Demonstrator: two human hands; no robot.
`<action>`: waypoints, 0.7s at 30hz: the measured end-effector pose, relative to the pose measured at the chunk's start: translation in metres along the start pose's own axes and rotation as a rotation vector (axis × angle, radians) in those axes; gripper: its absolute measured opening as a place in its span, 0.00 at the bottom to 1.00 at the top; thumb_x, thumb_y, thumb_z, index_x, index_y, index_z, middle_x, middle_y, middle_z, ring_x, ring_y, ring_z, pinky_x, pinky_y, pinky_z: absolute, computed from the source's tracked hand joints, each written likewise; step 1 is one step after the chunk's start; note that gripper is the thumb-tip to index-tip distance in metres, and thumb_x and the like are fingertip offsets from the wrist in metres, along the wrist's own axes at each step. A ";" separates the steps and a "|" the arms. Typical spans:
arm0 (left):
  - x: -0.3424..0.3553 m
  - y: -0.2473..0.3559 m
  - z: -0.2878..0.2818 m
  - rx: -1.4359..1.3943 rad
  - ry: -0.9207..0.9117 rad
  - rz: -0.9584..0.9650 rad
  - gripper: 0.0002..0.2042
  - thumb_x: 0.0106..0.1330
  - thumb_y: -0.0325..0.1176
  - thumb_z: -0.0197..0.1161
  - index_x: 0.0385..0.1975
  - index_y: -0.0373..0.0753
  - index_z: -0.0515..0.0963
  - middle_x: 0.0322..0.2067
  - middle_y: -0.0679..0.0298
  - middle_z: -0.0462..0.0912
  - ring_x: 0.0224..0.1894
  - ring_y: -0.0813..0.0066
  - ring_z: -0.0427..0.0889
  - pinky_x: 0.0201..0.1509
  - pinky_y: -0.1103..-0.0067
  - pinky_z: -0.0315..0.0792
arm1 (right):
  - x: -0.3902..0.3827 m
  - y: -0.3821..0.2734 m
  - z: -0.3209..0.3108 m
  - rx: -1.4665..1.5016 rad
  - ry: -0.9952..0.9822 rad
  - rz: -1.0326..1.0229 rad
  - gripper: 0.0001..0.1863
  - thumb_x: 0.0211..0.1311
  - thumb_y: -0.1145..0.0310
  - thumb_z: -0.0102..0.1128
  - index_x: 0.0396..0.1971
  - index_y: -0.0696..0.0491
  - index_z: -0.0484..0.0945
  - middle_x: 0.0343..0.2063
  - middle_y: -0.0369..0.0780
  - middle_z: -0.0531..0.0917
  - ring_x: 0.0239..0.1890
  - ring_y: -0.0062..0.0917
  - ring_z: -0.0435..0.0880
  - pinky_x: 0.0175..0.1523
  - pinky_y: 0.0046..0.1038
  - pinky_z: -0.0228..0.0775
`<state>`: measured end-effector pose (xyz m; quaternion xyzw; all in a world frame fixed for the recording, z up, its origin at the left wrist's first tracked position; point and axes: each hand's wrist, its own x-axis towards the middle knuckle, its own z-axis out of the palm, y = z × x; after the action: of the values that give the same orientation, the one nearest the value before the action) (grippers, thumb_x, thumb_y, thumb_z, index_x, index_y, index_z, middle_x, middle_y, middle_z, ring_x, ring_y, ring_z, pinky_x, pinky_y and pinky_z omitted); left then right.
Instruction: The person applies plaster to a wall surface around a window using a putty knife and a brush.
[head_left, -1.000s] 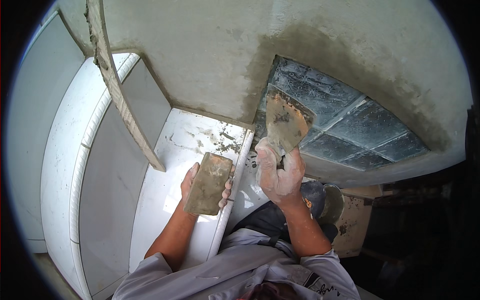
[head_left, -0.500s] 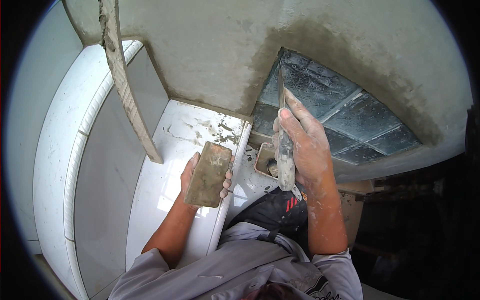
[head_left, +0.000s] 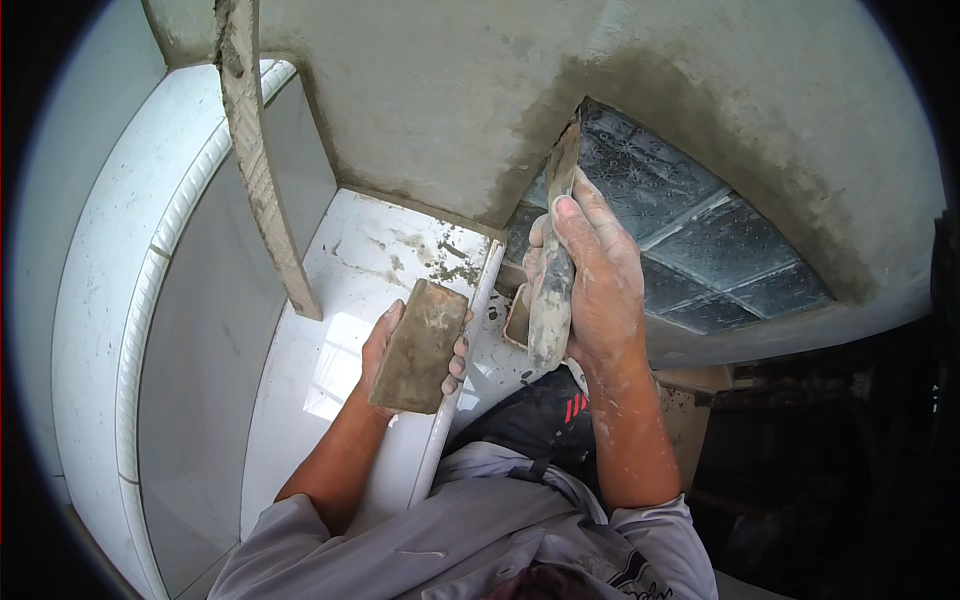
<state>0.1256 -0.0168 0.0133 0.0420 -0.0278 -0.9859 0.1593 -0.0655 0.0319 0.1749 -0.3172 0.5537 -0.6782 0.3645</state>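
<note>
My left hand (head_left: 378,352) grips a rectangular, mortar-coated block or float (head_left: 418,345) over the white tiled ledge (head_left: 290,410). My right hand (head_left: 604,286), whitened with dust, is closed around the worn handle of a flat scraper or trowel (head_left: 548,320), held edge-on with its blade pointing up. The blade lies over the upper left corner of the glass-block panel (head_left: 730,255) in the rendered wall (head_left: 440,110), where damp mortar rings the opening; whether it touches the edge I cannot tell. A small container (head_left: 516,320) is partly hidden behind my right hand.
A mortar-smeared wooden plank (head_left: 255,150) stands leaning at the left, beside curved white tiled steps (head_left: 95,300) with ridged edging. Dark mortar spots lie on the ledge's back part. A board (head_left: 684,420) is at the lower right, with a dark area beyond it.
My right hand has risen and turned the scraper from face-on to edge-on, bringing its blade up to the panel's corner. My left hand, still holding the block, has moved slightly upward in view.
</note>
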 end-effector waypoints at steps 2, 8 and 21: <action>0.000 0.000 -0.001 0.006 -0.003 0.000 0.43 0.68 0.66 0.45 0.67 0.30 0.60 0.43 0.46 0.80 0.39 0.55 0.82 0.37 0.64 0.78 | 0.001 0.007 0.000 -0.021 0.025 -0.007 0.31 0.73 0.64 0.53 0.71 0.59 0.58 0.29 0.37 0.78 0.24 0.16 0.77 0.25 0.18 0.71; 0.001 0.000 -0.001 0.049 0.007 0.002 0.44 0.67 0.67 0.45 0.67 0.30 0.60 0.43 0.47 0.79 0.38 0.56 0.81 0.37 0.65 0.78 | 0.005 0.031 -0.008 -0.074 -0.010 -0.035 0.32 0.73 0.64 0.53 0.71 0.60 0.56 0.28 0.36 0.77 0.24 0.16 0.76 0.26 0.18 0.71; 0.000 0.000 0.001 0.007 0.006 -0.002 0.43 0.68 0.66 0.44 0.68 0.30 0.60 0.44 0.47 0.79 0.39 0.55 0.81 0.38 0.64 0.77 | -0.004 -0.010 -0.005 -0.045 -0.003 -0.038 0.30 0.73 0.62 0.53 0.69 0.60 0.61 0.28 0.37 0.78 0.23 0.16 0.77 0.24 0.18 0.71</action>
<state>0.1259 -0.0171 0.0142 0.0457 -0.0306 -0.9858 0.1585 -0.0687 0.0390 0.1836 -0.3367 0.5623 -0.6719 0.3450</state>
